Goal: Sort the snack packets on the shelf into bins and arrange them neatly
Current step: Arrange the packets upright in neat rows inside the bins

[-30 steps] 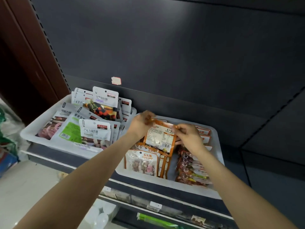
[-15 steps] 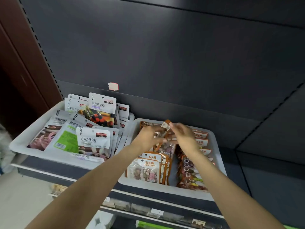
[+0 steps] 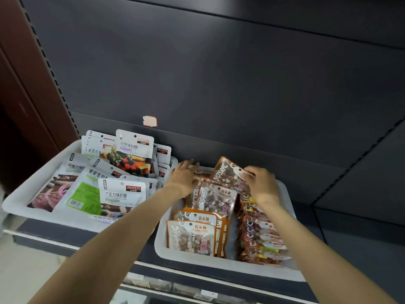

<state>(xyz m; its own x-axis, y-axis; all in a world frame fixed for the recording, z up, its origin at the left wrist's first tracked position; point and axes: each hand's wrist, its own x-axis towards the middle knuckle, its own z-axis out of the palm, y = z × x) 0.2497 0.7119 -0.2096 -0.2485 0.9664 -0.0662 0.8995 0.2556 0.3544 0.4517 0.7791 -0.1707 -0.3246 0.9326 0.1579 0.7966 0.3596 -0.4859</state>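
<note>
The right hand [image 3: 262, 186] pinches a tilted orange stone-candy packet [image 3: 230, 173] by its edge, over the back of the right bin [image 3: 228, 265]. The left hand [image 3: 183, 178] lies with fingers out flat on the packets at the bin's rear left corner. More orange packets [image 3: 194, 236] stand in rows below. Just beside it, on the same shelf [image 3: 72, 238], the left bin [image 3: 19, 199] holds white candy packets [image 3: 121, 193] in a loose heap.

A dark grey metal back panel [image 3: 219, 73] is seen behind the shelf, and a small torn white and red sticker [image 3: 150, 121] is stuck to it. A reddish-brown wooden surface [image 3: 19, 73] is seen at the left, beside a perforated dark upright [image 3: 52, 73]. Small white price labels [image 3: 209, 294] are fixed to the lower shelf edge.
</note>
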